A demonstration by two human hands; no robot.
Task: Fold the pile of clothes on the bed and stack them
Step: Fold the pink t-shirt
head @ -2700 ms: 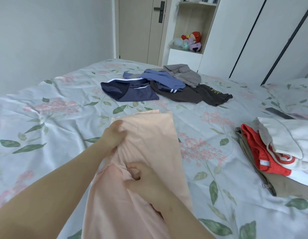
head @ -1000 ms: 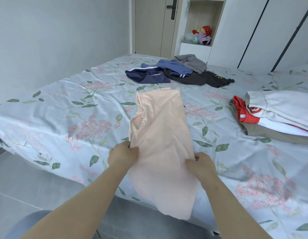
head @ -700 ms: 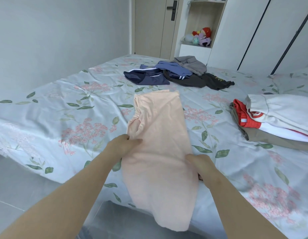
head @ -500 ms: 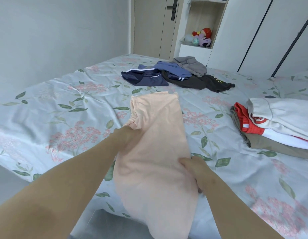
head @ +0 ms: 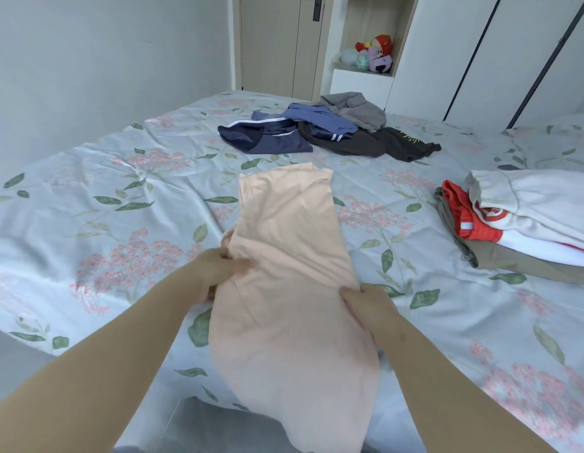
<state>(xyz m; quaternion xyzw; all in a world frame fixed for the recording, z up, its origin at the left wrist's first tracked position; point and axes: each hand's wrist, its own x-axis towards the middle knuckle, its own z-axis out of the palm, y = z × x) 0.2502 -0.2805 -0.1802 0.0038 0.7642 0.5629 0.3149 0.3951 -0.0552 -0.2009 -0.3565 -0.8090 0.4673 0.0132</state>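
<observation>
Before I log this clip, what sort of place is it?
Most likely a home bedroom: a floral-sheeted bed fills the view, white wardrobe doors stand behind it, and soft toys sit in a shelf niche. The left hand and right hand grip a peach garment on it.

Ahead of us we see a pale wooden door (head: 271,44) with a dark handle (head: 316,9). Just right of it, an open shelf (head: 361,72) holds plush toys (head: 379,53). White wardrobe doors (head: 463,53) fill the right, a plain wall (head: 104,60) the left, and grey floor (head: 10,371) shows low at left.
</observation>
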